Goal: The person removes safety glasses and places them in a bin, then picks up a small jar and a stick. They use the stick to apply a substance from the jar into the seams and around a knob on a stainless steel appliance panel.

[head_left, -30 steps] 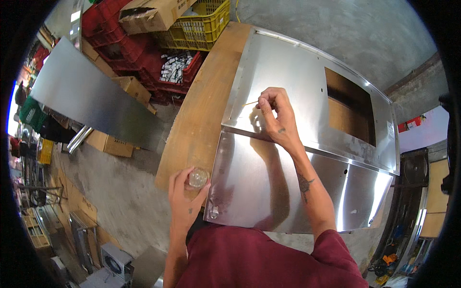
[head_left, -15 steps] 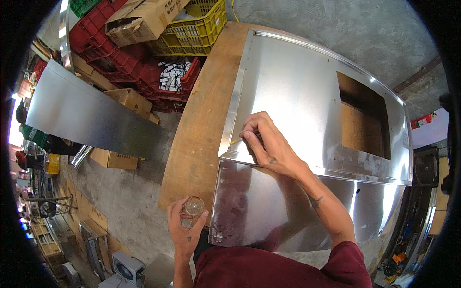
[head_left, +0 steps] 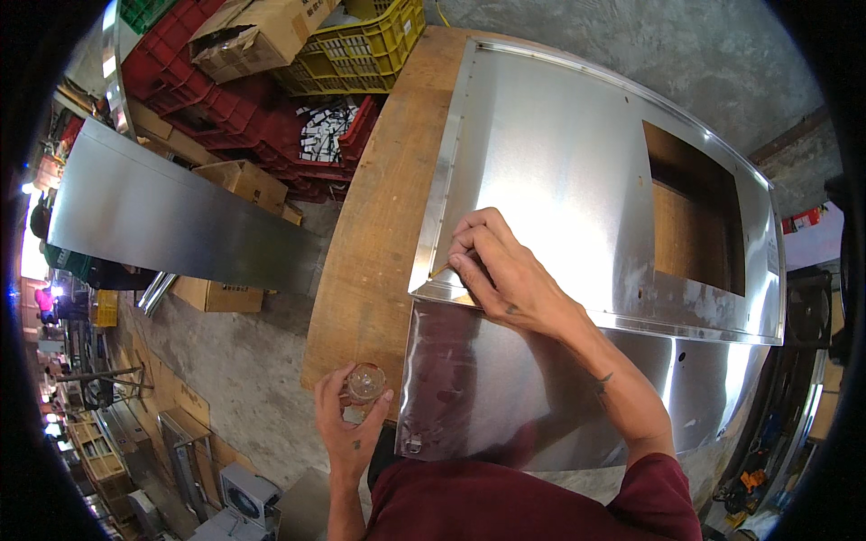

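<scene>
My right hand [head_left: 496, 270] pinches a thin stick-like tool [head_left: 439, 270] and holds its tip at the near left corner of the large shiny metal panel [head_left: 559, 162], which has a rectangular cut-out. Just in front of it lies a second metal sheet [head_left: 505, 397], meeting the panel at the seam under my fingers. My left hand [head_left: 347, 424] grips a small clear glass jar [head_left: 364, 381] at the near edge of the wooden workbench [head_left: 379, 225], left of the near sheet.
Left of the bench, red [head_left: 244, 108] and yellow [head_left: 361, 50] plastic crates and cardboard boxes [head_left: 257, 36] are stacked on the concrete floor. A long metal sheet [head_left: 171, 216] leans among them. A small fan unit [head_left: 242, 494] sits on the floor near my left side.
My right hand has come nearer and to the left along the seam, from the middle of the panel edge to its left corner. The left hand with the jar stays about where it was.
</scene>
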The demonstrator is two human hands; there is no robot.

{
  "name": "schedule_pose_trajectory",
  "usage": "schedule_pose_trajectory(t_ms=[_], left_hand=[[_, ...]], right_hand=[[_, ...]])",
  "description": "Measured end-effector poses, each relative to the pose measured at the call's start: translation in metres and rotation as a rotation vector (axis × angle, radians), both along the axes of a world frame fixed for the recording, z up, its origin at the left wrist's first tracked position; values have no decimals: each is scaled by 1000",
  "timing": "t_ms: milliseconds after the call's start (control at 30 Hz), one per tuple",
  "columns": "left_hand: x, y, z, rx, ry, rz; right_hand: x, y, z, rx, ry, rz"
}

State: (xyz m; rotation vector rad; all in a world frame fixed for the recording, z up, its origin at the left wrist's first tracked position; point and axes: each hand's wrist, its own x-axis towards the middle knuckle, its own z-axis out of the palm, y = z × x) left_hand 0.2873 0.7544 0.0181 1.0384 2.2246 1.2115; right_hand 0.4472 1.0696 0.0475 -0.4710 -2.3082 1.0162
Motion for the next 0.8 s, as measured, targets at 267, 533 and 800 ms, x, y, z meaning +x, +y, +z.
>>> schedule_pose_trajectory(t_ms=[267,533,800], left_hand=[[2,1,0,4,4,9],[3,1,-1,25,-18,14],[3,-1,-1,12,2,11]], right_hand=[[1,-1,-4,-31,-58,-20],[-1,-1,-6,42,0,-8],[-1,0,-8,62,9,-5]])
